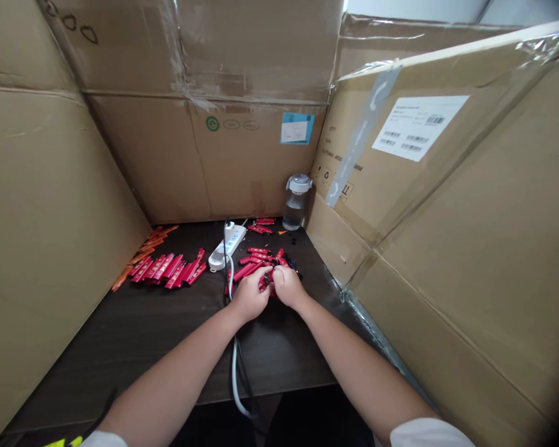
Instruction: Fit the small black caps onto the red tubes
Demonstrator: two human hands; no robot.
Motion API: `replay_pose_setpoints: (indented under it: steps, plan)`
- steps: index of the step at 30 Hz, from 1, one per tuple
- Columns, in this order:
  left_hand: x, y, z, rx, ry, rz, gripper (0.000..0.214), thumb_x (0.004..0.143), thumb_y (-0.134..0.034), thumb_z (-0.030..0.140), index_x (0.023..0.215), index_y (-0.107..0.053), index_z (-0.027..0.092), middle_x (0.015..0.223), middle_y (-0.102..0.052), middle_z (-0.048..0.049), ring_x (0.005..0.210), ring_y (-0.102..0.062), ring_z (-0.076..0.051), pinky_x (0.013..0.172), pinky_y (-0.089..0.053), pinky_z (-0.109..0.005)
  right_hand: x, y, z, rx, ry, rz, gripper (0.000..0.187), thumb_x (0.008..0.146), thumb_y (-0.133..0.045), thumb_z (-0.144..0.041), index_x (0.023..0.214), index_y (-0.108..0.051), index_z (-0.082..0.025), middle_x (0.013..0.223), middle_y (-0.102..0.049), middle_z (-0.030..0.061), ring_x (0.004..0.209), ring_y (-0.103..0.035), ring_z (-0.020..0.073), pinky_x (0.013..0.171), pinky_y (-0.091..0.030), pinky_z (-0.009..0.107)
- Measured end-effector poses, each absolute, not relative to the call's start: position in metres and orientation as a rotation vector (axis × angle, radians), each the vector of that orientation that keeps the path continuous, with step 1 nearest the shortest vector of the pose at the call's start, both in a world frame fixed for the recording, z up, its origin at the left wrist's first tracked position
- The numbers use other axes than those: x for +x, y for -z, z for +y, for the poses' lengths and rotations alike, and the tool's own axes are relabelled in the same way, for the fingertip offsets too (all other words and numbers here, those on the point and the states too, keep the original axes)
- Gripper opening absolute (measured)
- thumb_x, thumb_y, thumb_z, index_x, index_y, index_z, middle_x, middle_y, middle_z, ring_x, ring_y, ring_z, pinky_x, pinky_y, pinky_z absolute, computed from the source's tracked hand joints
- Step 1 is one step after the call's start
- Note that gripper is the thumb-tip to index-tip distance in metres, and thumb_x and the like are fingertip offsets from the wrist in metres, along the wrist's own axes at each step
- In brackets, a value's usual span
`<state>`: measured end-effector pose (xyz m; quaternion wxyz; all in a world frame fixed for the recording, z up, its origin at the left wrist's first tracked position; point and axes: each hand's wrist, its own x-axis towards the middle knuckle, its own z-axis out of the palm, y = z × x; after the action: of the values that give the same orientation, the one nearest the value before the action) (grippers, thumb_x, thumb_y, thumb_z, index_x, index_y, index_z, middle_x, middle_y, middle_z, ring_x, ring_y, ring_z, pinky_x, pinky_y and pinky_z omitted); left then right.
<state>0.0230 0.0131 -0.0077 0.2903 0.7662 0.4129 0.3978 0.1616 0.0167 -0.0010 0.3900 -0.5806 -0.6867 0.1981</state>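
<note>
My left hand (251,297) is closed on a small red piece with a black end (263,281). My right hand (287,287) meets it at the fingertips, fingers pinched together; what lies in that pinch is hidden. Just beyond both hands is a loose pile of slim red pieces with black ends (243,270), some bearing gold print. Further left, more red pieces (171,267) lie side by side in a slanting row on the dark table (168,323).
A white power strip (233,239) with a plug stands between the red groups; its cables run under my left wrist. Orange strips (142,251) lie along the left carton. A water bottle (294,208) stands at the back right. Tall cardboard boxes (242,167) wall in three sides.
</note>
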Motion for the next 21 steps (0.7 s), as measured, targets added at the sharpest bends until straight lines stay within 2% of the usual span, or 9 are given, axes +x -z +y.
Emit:
replay_pose_setpoints:
  steps: [3, 5, 8, 12, 18, 21]
  plan:
    - [0.023, 0.006, 0.013, 2.083, -1.032, 1.135, 0.039, 0.076, -0.054, 0.016, 0.115, -0.059, 0.017, 0.113, -0.065, -0.0104, 0.105, -0.06, -0.024, 0.093, -0.045, -0.036, 0.159, 0.001, 0.018, -1.549, -0.553, -1.704, 0.03, 0.079, -0.036, -0.016, 0.049, -0.035, -0.021, 0.05, -0.046, 0.0002, 0.053, -0.042, 0.013, 0.052, -0.029, 0.025]
    - [0.024, 0.004, 0.012, 2.112, -0.997, 1.148, 0.039, 0.075, -0.053, 0.013, 0.113, -0.061, 0.018, 0.11, -0.066, -0.0098, 0.102, -0.061, -0.023, 0.091, -0.046, -0.035, 0.158, 0.001, 0.019, -1.571, -0.601, -1.679, 0.032, 0.08, -0.036, -0.017, 0.048, -0.038, -0.02, 0.049, -0.048, 0.0008, 0.052, -0.043, 0.0129, 0.051, -0.031, 0.025]
    - [0.024, 0.0, 0.011, 2.153, -0.94, 1.146, 0.031, 0.075, -0.051, 0.011, 0.1, -0.066, 0.02, 0.094, -0.07, -0.0072, 0.086, -0.065, -0.021, 0.077, -0.049, -0.031, 0.156, 0.0, 0.019, -1.609, -0.811, -1.565, 0.033, 0.082, -0.036, -0.022, 0.05, -0.045, -0.019, 0.045, -0.047, 0.0005, 0.043, -0.042, 0.0128, 0.044, -0.031, 0.025]
    - [0.026, -0.001, 0.011, 2.152, -0.935, 1.182, 0.017, 0.077, -0.051, 0.016, 0.081, -0.067, 0.02, 0.071, -0.067, -0.004, 0.068, -0.062, -0.018, 0.064, -0.046, -0.027, 0.154, -0.001, 0.022, -1.676, -1.128, -1.304, 0.031, 0.083, -0.038, -0.033, 0.057, -0.05, -0.019, 0.036, -0.041, -0.0021, 0.027, -0.032, 0.0114, 0.029, -0.021, 0.024]
    - [0.024, -0.001, 0.021, 2.076, -0.936, 1.206, 0.01, 0.075, -0.056, 0.019, 0.077, -0.066, 0.018, 0.071, -0.065, -0.004, 0.066, -0.059, -0.018, 0.062, -0.045, -0.028, 0.159, -0.003, 0.029, -1.616, -1.296, -1.207, 0.025, 0.08, -0.043, -0.034, 0.06, -0.046, -0.019, 0.032, -0.033, -0.0064, 0.024, -0.026, 0.0077, 0.024, -0.015, 0.018]
    - [0.021, -0.005, 0.023, 1.787, -0.885, 1.182, 0.018, 0.073, -0.061, 0.022, 0.089, -0.065, 0.014, 0.071, -0.065, -0.0033, 0.052, -0.056, -0.013, 0.051, -0.044, -0.026, 0.163, -0.003, 0.029, -1.577, -1.327, -1.217, 0.022, 0.08, -0.044, -0.032, 0.062, -0.046, -0.019, 0.033, -0.03, -0.0089, 0.024, -0.023, 0.0059, 0.024, -0.013, 0.017]
